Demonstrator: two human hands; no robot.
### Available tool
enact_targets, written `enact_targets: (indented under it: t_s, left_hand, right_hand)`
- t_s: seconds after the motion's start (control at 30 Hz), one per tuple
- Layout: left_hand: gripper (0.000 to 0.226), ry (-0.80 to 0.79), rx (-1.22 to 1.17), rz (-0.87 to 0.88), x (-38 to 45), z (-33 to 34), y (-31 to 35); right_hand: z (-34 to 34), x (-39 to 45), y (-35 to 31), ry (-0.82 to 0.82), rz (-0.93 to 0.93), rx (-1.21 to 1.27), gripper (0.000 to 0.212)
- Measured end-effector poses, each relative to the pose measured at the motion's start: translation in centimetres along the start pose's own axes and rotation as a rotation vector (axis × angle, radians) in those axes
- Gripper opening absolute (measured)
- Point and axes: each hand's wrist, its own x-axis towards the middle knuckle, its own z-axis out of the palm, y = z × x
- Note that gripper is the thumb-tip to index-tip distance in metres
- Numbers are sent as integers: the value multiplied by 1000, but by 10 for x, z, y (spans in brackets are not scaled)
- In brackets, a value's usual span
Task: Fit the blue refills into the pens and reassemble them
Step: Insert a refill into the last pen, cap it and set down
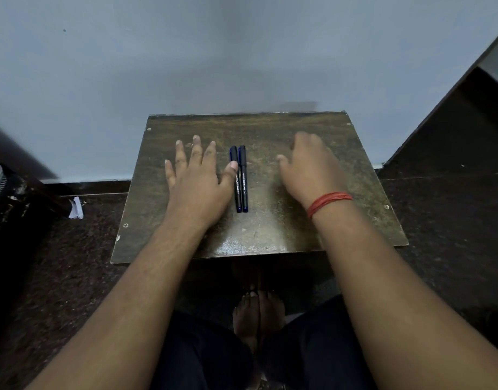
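Neither grip holds anything, left hand flat with thumb touching two capped pens lying mid-frame on the worktop, right hand blurred, so a nudge could roll them.

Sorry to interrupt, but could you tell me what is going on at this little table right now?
A person sits at a small worn wooden table with two black pens lying side by side, both looking assembled. The left hand rests flat, its thumb touching the nearer pen. The right hand, a red thread at its wrist, holds nothing. No loose refills are visible.
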Motion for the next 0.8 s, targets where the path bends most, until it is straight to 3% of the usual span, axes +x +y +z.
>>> enact_targets:
  t_s: [0.23,0.5,0.8]
  left_hand:
    - [77,-33,10,34,1,5,3]
    - [69,-29,-22,-3,0,3,1]
    - [69,-41,-13,-6,1,5,4]
  right_hand:
    - [-3,-2,44,-103,221,-67,31]
    - [19,-6,-4,-131,85,-16,25]
    - [19,-9,-10,-148,84,10,24]
